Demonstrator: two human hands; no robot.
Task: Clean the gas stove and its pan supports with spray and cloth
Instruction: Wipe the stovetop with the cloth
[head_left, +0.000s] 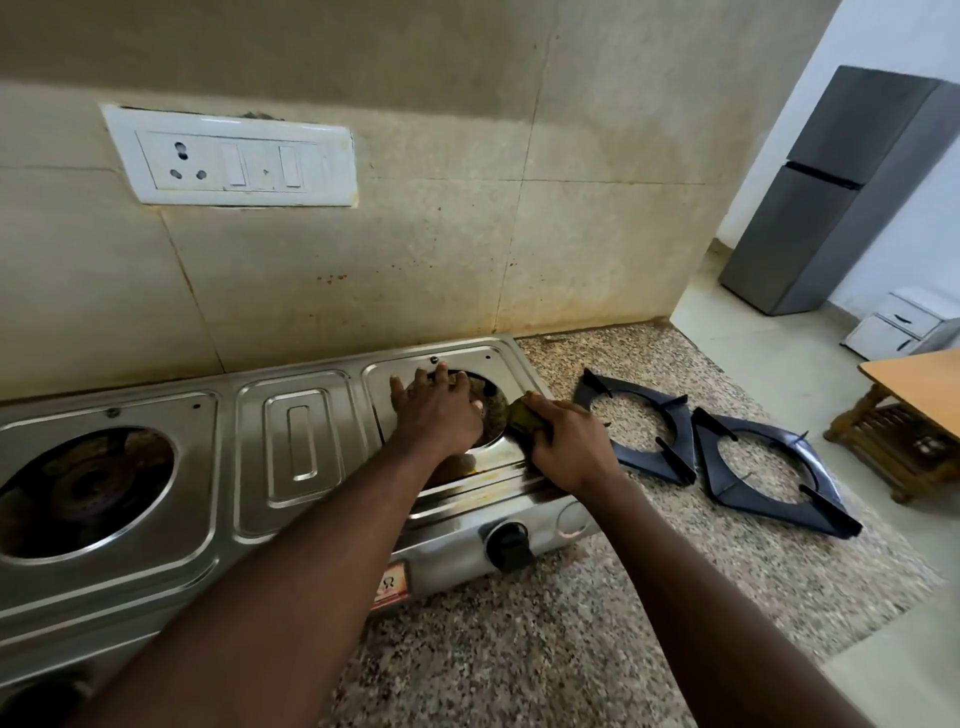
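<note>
Risk: green cloth (521, 417) may snag on burner well (493, 413) rim.
Left hand (436, 410): spread flat over well.
Right hand (566, 441): gripping cloth.

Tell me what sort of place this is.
Most likely a home kitchen: a stainless steel gas stove sits on a speckled granite counter, two black metal pan supports lie beside it, and a tall grey fridge stands beyond.

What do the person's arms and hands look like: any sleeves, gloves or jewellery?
The left forearm and right forearm are bare to the frame edge, no sleeve showing. The left hand and right hand are ungloved, with no watch or bracelet at either wrist. No ring is visible.
</note>
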